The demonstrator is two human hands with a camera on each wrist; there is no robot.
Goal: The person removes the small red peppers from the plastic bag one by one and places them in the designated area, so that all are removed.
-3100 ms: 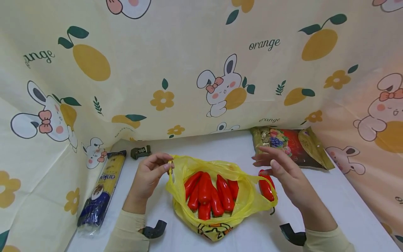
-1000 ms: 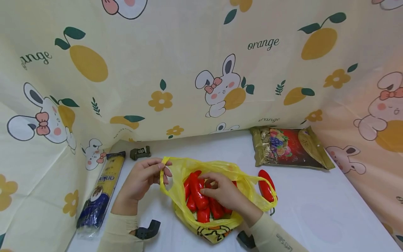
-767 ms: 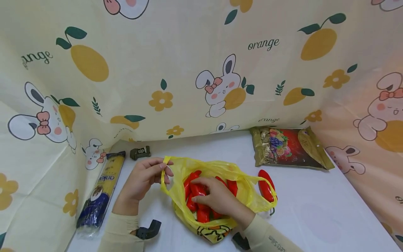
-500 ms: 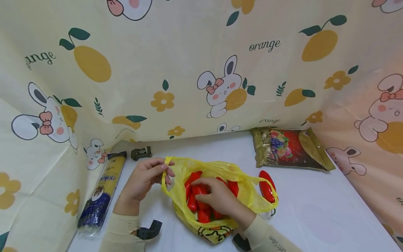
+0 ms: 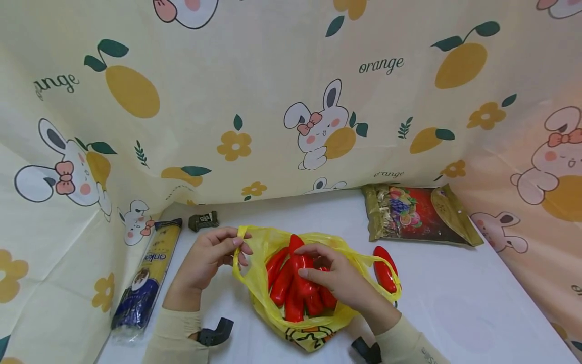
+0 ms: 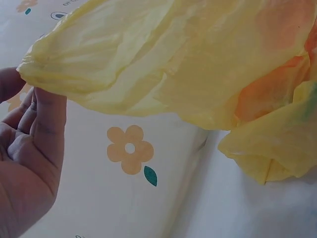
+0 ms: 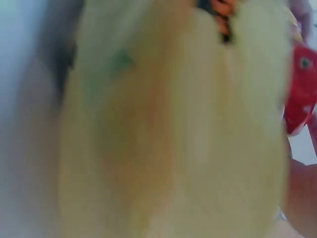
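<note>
The left hand [image 5: 206, 263] pinches one handle [image 5: 236, 257] of a yellow plastic bag [image 5: 256, 265] between thumb and fingers, drawing it out to the side. The right hand [image 5: 341, 275] pinches a red pepper [image 5: 298, 260], tip up, at the bag's open mouth; more red peppers [image 5: 282, 284] lie inside. A lone pepper [image 5: 383, 268] rests on the worktop [image 5: 459, 293] outside, the bag's other handle looped across it. Behind it lies a gold-and-red packet [image 5: 420, 212] printed with fruit. The right wrist view is blurred.
</note>
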